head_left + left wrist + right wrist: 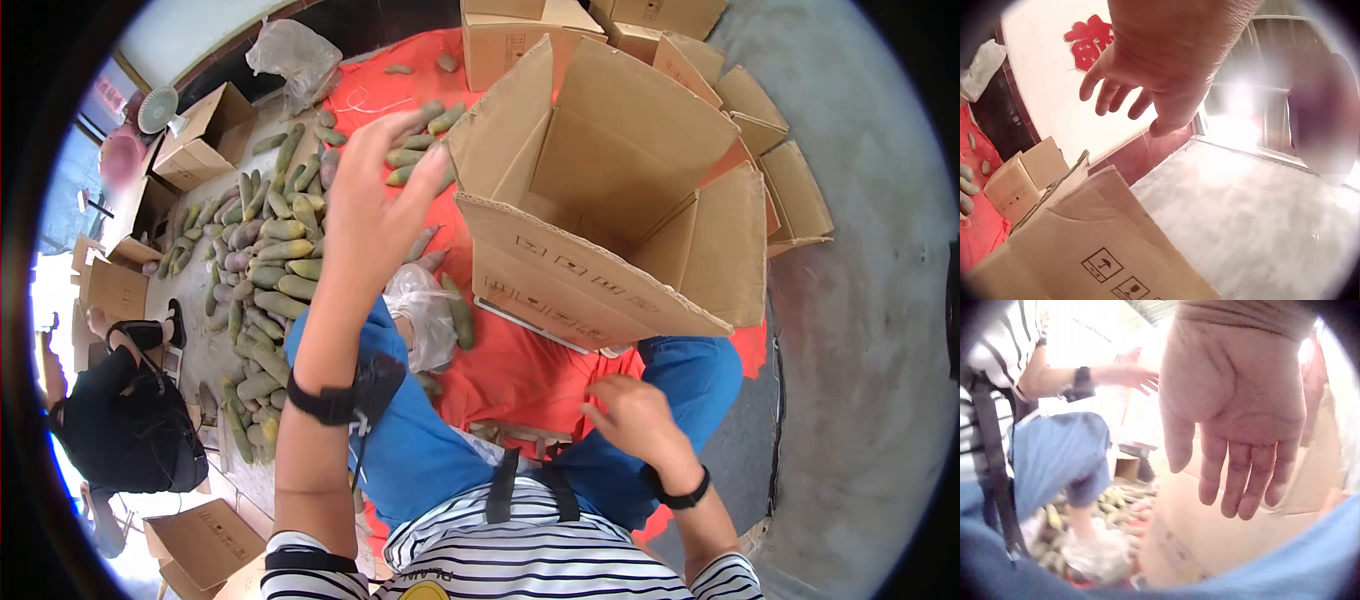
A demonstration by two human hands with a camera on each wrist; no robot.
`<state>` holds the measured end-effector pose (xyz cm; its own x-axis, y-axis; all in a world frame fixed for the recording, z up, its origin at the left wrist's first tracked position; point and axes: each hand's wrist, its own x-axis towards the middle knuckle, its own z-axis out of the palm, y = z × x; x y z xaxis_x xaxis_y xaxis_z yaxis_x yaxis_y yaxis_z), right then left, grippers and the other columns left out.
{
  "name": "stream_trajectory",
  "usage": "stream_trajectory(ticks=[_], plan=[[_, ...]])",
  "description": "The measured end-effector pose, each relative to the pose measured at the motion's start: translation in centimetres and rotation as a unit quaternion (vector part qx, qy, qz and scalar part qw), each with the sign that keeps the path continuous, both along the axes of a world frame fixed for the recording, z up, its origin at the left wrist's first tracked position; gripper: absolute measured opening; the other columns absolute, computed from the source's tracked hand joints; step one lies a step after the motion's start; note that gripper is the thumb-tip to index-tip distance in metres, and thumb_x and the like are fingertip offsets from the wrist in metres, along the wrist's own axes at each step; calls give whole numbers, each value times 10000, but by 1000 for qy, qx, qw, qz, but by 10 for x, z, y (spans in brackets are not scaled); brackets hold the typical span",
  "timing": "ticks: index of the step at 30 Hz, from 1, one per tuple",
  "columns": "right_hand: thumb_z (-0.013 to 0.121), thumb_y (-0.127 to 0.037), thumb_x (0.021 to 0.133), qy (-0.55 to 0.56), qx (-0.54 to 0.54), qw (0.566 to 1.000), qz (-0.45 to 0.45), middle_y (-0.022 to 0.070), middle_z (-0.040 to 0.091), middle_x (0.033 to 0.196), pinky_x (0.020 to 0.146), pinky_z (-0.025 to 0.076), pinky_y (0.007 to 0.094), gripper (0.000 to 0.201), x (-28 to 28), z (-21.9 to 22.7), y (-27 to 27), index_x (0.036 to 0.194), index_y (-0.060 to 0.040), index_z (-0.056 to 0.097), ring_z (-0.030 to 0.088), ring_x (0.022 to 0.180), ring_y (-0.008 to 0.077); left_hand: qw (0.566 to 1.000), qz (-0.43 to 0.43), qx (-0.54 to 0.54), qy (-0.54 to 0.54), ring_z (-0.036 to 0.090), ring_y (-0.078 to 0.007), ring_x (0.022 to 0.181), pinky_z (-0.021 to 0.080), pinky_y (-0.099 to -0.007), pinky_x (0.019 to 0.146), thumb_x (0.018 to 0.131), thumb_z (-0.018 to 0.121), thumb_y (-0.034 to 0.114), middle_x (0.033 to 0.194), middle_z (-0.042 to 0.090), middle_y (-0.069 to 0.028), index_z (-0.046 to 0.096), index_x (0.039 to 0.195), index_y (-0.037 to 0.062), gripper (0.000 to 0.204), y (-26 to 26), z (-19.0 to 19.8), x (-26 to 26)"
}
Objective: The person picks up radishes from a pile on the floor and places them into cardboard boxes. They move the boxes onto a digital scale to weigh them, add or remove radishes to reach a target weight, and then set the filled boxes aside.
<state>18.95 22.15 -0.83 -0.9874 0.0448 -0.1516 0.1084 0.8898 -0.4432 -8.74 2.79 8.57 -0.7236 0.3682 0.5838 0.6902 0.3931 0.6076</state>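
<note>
A tall cardboard box [590, 270] with raised flaps stands in front of the person's knees, its top open. The left hand [385, 195] is lifted beside the box's left flap, fingers stretched out and holding nothing. In the left wrist view, that hand [1160, 69] hovers above the box's flap [1097, 219] with its fingers spread. Close to the right knee, the right hand [640, 415] hangs free below the box's near side. Its palm and loosely straight fingers show in the right wrist view, where the hand [1235, 425] overlaps the box and has nothing in it.
Long green and yellowish gourd-like vegetables [275, 270] lie heaped at the left. Red cloth [500, 380] covers the floor under the box. A pale flat edge [530, 325] shows beneath the box. More cartons [785, 195] stand at the back right. Another person [130, 415] is at the far left.
</note>
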Motion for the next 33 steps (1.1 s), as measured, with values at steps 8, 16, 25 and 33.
stream_trajectory(ticks=[8,16,25,33], plan=[[570,-305,897,-240,-58,969,2,159,660,1055,836,497,472,267,-149,-197,-37,995,-76,664,625,983,356,982,-104,-7,-157,594,-243,1029,451,-349,920,962,539,210,1124,599,-146,542,1245,-4,354,16,-61,-33],[589,-311,907,163,-182,966,-81,166,670,1100,862,495,451,354,-216,-297,-101,1144,-52,627,647,996,308,964,-148,-47,-214,547,-362,972,453,-415,876,905,596,185,1069,541,-203,460,1331,2,482,-6,-57,-17],[601,-311,905,111,-243,963,-45,166,672,1097,863,495,436,381,-208,-284,-145,1169,-37,612,648,994,290,957,-159,5,-243,532,-336,1088,434,-401,923,881,630,264,1286,475,-231,464,1295,-46,543,-16,-60,-11],[613,-311,903,70,-261,962,-31,166,674,1096,864,495,423,407,-207,-240,-116,1192,-24,598,649,993,274,962,-146,5,-232,554,-374,1039,460,-446,891,900,619,284,1217,489,-227,488,1270,-10,491,-14,-59,-13]])
